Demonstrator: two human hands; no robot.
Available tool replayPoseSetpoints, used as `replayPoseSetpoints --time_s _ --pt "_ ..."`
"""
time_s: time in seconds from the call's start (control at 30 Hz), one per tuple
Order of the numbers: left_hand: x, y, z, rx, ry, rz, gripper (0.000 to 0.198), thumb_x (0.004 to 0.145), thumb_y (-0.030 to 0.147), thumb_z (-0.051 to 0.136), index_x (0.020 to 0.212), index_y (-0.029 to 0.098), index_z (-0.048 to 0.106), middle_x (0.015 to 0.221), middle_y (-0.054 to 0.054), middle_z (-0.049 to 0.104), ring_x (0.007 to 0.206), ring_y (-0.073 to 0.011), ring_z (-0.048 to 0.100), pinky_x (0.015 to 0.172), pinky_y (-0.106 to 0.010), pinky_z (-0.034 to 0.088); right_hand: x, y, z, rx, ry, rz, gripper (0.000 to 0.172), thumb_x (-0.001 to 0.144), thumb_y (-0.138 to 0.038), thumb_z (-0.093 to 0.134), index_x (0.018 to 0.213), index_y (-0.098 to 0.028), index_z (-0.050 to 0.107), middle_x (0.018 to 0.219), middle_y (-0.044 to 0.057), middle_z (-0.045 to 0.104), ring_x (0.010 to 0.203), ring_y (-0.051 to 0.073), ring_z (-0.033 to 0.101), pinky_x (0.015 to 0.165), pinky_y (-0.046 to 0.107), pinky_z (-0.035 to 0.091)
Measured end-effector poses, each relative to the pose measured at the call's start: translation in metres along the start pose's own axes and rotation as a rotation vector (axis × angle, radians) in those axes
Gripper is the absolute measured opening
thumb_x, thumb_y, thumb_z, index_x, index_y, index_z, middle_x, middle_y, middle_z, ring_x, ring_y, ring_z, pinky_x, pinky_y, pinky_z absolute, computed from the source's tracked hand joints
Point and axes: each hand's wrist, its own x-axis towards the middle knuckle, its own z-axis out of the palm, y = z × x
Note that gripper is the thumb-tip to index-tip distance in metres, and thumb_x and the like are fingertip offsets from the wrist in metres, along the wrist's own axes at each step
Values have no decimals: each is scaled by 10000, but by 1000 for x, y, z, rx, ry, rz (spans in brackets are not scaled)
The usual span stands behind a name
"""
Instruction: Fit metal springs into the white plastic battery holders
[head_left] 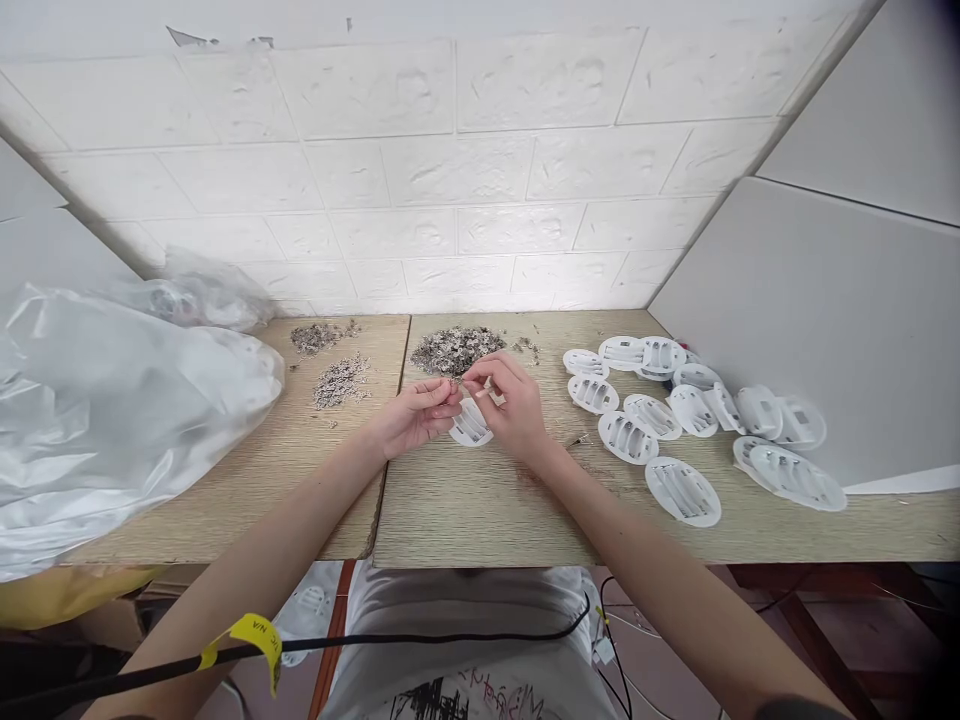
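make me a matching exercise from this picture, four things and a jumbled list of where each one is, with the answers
Things
1. largest pile of metal pieces
2. single white oval part
3. large plastic bag
4. yellow tag

Places
A. on the black cable
B. beyond the left hand and right hand, towards the wall
C. on the left side of the table
D. between both hands in the view, partly hidden

Pairs: 1-B, 2-D, 3-C, 4-A

Pale grey shirt [465, 610], black and red print [431, 698] on front, bare forearms [637, 540], dark sleeve edge [799, 709]
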Motion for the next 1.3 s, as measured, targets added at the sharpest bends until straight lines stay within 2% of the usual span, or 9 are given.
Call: replayPoseSetpoints --time_s 0.13,0.27,0.37,0.53,0.67,0.87,1.1,1.2,1.3 --pt "0 0 -1 32 14 20 188 747 244 734 754 114 598 655 25 401 514 -27 294 407 -140 219 4 -2 -3 138 -64 176 75 857 -289 578 841 -219 598 891 39 642 740 147 553 586 284 398" --pt "-1 0 2 85 49 50 198 757 266 731 848 146 603 657 28 444 502 -25 304 430 -138 226 6 0 -4 363 -134 359 190 810 -389 638 860 -207 621 816 27 642 689 137 557 571 272 420" --pt "-2 0 4 108 69 74 213 751 278 738 854 162 592 645 29 473 500 -28 315 435 -142 214 6 1 -3 468 -142 401 245 770 -402 686 898 -203 623 784 16 635 709 140 578 609 278 456" --pt "-3 -1 3 154 83 90 250 725 286 761 875 181 590 590 43 460 490 -38 323 437 -148 214 5 1 -2 397 -178 436 293 759 -410 700 954 -198 648 833 37 666 712 144 599 607 281 474" --pt "-2 -1 2 180 90 96 239 740 293 748 876 178 589 592 41 463 484 -37 315 433 -149 207 4 4 0 385 -143 433 274 751 -411 706 906 -191 650 804 30 665 715 145 604 611 276 473" --pt "-1 -2 0 153 96 92 206 753 274 735 870 169 602 617 33 476 488 -30 326 439 -141 237 4 5 -2 303 -133 429 201 804 -360 641 911 -195 685 721 11 640 616 125 542 544 264 408" --pt "1 -2 -1 152 91 98 202 766 275 723 872 143 614 644 30 464 479 -17 304 407 -129 193 8 3 -8 134 -174 292 170 857 -292 581 953 -228 706 892 33 698 734 156 589 621 291 430" --pt "1 -2 -1 151 89 92 205 770 284 720 856 133 611 648 31 457 477 -14 291 402 -128 191 9 2 -10 50 -187 194 167 871 -274 565 951 -224 703 890 45 680 779 167 594 649 298 440" --pt "1 -2 -2 160 95 88 215 774 298 716 842 126 605 651 30 455 473 -14 277 394 -135 173 8 0 -9 19 -188 186 168 882 -278 554 925 -205 699 861 51 678 763 166 593 654 299 446"
